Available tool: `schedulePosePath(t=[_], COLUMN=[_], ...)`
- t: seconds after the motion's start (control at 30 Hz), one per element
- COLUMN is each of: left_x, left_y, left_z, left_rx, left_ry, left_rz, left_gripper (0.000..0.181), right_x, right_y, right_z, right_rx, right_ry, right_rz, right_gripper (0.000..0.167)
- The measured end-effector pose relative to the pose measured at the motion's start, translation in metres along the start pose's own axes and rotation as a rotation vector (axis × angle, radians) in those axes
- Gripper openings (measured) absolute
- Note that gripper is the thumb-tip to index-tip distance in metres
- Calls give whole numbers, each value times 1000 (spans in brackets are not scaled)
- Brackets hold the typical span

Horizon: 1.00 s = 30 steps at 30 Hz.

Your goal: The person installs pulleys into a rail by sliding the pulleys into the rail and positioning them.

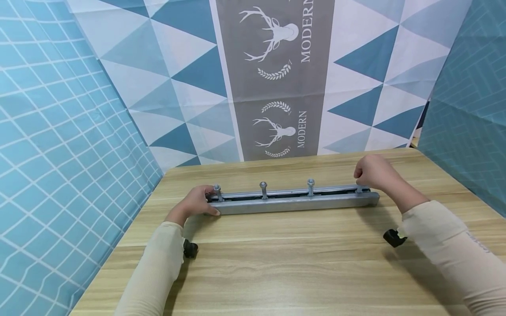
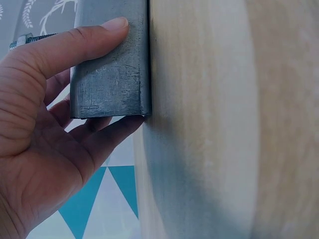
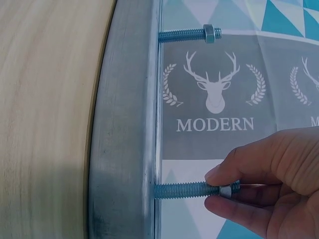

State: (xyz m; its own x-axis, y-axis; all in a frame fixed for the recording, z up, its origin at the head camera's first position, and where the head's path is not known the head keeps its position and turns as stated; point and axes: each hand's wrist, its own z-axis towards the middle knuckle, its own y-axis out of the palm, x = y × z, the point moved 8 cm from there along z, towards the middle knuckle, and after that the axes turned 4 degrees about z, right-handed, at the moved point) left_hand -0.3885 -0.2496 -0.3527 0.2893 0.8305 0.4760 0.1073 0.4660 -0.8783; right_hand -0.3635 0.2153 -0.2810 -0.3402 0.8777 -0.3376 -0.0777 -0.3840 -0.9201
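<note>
A long grey metal channel (image 1: 292, 205) lies across the wooden table, its slot facing up. Several threaded bolts stand upright along the slot, among them a middle-left bolt (image 1: 263, 191) and a middle-right bolt (image 1: 310, 188), each with a nut near its top. At the channel's left end, my left hand (image 1: 193, 202) grips it, thumb on the front wall and fingers round the end and far side. My right hand (image 3: 271, 184) pinches a hex nut (image 3: 226, 191) near the tip of the rightmost bolt (image 3: 179, 190) between thumb and fingers. That nut is partly covered by the fingertips.
Wood-grain table (image 1: 292, 267) reaches from the front to a patterned cloth (image 1: 189, 57) hanging behind it. A blue checked cloth (image 1: 59, 131) borders the left side, a teal cloth (image 1: 470, 101) the right. Black devices sit under the left wrist (image 1: 190, 249) and right wrist (image 1: 394, 238).
</note>
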Motion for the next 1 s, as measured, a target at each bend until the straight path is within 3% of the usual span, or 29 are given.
schedulePosePath(t=[0.3, 0.67, 1.0], left_x=[1, 0, -1], left_y=[-1, 0, 1], left_z=[-1, 0, -1], left_rx=[0, 2, -3], left_ry=[-3, -3, -21], left_rz=[-5, -10, -18], left_gripper=[49, 49, 48], right_x=[-3, -6, -4], right_y=[2, 2, 4], right_z=[0, 0, -6], right_rx=[2, 20, 70], right_ry=[1, -27, -90], right_rz=[7, -11, 5], right_gripper=[28, 7, 8])
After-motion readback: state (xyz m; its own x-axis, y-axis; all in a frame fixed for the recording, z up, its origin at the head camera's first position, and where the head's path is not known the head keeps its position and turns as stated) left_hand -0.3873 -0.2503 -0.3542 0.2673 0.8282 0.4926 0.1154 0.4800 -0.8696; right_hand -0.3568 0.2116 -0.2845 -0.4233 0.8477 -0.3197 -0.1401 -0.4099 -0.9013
